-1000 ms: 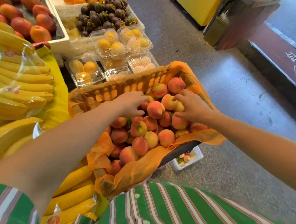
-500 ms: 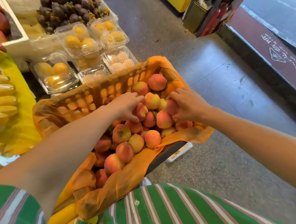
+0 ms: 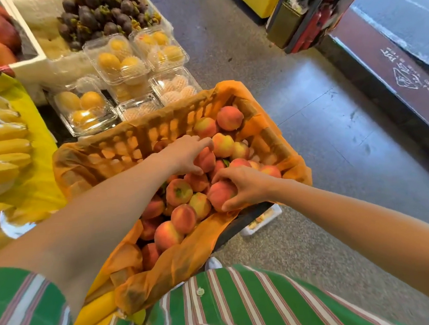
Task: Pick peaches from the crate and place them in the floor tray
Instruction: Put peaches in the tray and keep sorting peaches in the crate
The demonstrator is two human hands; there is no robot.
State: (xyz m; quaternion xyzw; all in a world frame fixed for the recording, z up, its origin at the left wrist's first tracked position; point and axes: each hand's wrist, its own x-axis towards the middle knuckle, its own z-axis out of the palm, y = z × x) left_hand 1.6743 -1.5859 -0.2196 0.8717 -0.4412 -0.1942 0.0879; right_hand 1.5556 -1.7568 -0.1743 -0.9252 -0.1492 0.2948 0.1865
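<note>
Peaches (image 3: 183, 219): heaped loose in a slatted crate (image 3: 136, 145) lined with orange paper (image 3: 180, 263). The skins are red and yellow. The pile runs from under both hands back toward the person's green striped shirt (image 3: 244, 307).

Left hand (image 3: 186, 154): over the far half of the heap, palm down. Fingers and thumb curl round a deep-red peach (image 3: 206, 160), which lies against its neighbours.

Right hand (image 3: 247, 188): just nearer than the left hand, at the crate's right rim. The fingers wrap over a blush peach (image 3: 219, 193) with the thumb along its near side. From where I stand, whether the fruit is lifted clear of the heap is hard to tell.

Floor tray (image 3: 272, 212): white, on the grey floor directly below the right wrist. The crate's dark edge hides most of it, and its contents are blurred, possibly fruit.

Clamshell boxes (image 3: 115, 60): clear plastic, holding yellow fruit. They are stacked beyond the left hand, past the crate's far wall.

Mangosteens (image 3: 104, 15): a dark heap farther out, beyond the boxes.

Bananas (image 3: 4, 146): wrapped bunches well to the left of the left forearm.
</note>
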